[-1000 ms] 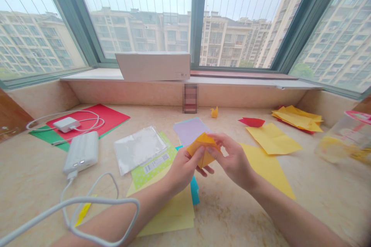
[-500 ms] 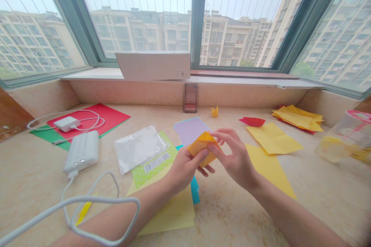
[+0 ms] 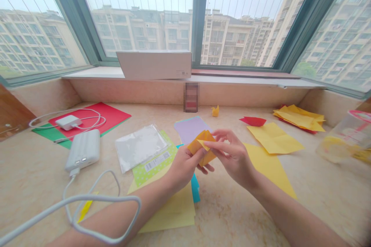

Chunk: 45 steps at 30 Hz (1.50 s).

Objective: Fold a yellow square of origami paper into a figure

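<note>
A partly folded piece of orange paper (image 3: 199,144) is held up just above the marble sill between both my hands. My left hand (image 3: 182,168) grips its lower left side, thumb on top and fingers curled beneath. My right hand (image 3: 233,158) pinches a flap at the paper's right edge between thumb and forefinger. Below the hands lie a lilac sheet (image 3: 189,128), a teal sheet (image 3: 194,190) and a pale yellow sheet (image 3: 174,212).
A white power bank (image 3: 83,149) with a looping cable (image 3: 95,200) lies at the left, with a charger (image 3: 68,122) on red paper behind it. A plastic sleeve (image 3: 139,146), yellow sheets (image 3: 274,139), a small folded figure (image 3: 215,111), a clear jar (image 3: 348,137) and a white box (image 3: 155,64) surround the hands.
My right hand's forefinger and thumb have moved left across the orange paper and now pinch a small flap; the paper has turned slightly. My left hand has hardly moved.
</note>
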Available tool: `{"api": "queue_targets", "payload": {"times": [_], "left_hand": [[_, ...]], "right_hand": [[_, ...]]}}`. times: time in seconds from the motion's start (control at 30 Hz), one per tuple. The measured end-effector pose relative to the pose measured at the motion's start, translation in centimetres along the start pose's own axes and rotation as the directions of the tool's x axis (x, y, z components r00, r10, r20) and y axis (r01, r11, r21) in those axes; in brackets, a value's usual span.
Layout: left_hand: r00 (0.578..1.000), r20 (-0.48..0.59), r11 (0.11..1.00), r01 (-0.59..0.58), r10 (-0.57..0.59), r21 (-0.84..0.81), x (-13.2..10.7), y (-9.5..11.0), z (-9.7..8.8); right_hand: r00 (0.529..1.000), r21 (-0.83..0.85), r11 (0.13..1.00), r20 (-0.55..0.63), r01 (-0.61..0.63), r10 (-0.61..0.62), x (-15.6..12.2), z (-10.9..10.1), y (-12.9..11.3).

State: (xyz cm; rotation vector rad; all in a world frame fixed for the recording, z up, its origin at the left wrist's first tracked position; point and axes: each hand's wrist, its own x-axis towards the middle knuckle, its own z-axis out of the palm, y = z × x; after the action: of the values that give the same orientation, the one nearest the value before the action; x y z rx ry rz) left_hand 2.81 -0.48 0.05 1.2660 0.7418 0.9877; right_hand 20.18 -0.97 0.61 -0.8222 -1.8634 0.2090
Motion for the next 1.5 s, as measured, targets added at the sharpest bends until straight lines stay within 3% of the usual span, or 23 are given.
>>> {"api": "queue_targets", "payload": {"times": [0.13,0.27,0.4,0.63,0.73,0.83,0.9,1.0,1.07,1.17,1.27,1.4,1.5], "left_hand": [[1.000,0.020,0.998,-0.004,0.005,-0.056,-0.2,0.2,0.0],[1.000,0.018,0.995,0.009,-0.007,-0.101,-0.3,0.2,-0.1],[0.999,-0.024,0.995,0.025,-0.027,-0.094,-0.2,0.0,-0.2],[1.000,0.000,0.995,-0.010,0.010,-0.102,-0.3,0.0,-0.2],[0.999,0.015,0.998,-0.030,0.030,-0.050,-0.2,0.3,-0.1],[0.999,0.004,0.999,-0.050,0.050,-0.016,-0.1,0.3,-0.1],[0.998,-0.005,0.998,-0.065,0.065,0.004,-0.1,0.3,-0.1],[0.998,-0.015,0.997,-0.068,0.068,0.027,-0.1,0.2,0.0],[0.997,-0.030,0.997,-0.063,0.064,0.032,-0.1,0.1,0.0],[0.995,-0.073,0.997,-0.063,0.067,0.047,0.0,0.1,-0.2],[0.988,-0.122,0.988,-0.082,0.099,0.132,0.2,0.0,-0.7],[0.987,-0.123,0.985,-0.087,0.107,0.151,0.7,-0.2,-1.2],[0.985,-0.130,0.991,-0.108,0.118,0.083,1.1,-0.4,-1.3]], "right_hand": [[0.997,0.009,0.999,0.058,0.054,-0.054,0.1,-0.2,0.4],[0.997,0.089,0.996,0.069,0.031,-0.038,0.2,-0.2,0.4],[0.996,0.128,0.991,0.080,0.033,-0.044,0.1,-0.1,0.4],[0.987,0.128,0.989,0.135,0.074,-0.091,0.2,-0.4,0.3],[0.987,0.144,0.989,0.159,-0.024,0.000,0.4,-0.4,0.1],[0.970,0.247,0.938,0.066,-0.245,0.235,0.5,0.0,0.2],[0.906,0.339,0.845,0.071,-0.415,0.417,0.6,0.2,0.4],[0.800,0.379,0.705,0.255,-0.599,0.543,0.7,0.2,0.5],[0.779,0.325,0.709,0.289,-0.626,0.556,0.7,0.1,0.4],[0.818,0.172,0.801,0.170,-0.574,0.550,0.8,-0.1,0.1],[0.836,0.078,0.834,0.113,-0.547,0.537,0.9,-0.1,-0.3],[0.822,0.127,0.814,0.135,-0.567,0.553,0.9,0.0,-0.3],[0.813,0.247,0.780,0.069,-0.575,0.578,0.9,0.1,0.2]]}}
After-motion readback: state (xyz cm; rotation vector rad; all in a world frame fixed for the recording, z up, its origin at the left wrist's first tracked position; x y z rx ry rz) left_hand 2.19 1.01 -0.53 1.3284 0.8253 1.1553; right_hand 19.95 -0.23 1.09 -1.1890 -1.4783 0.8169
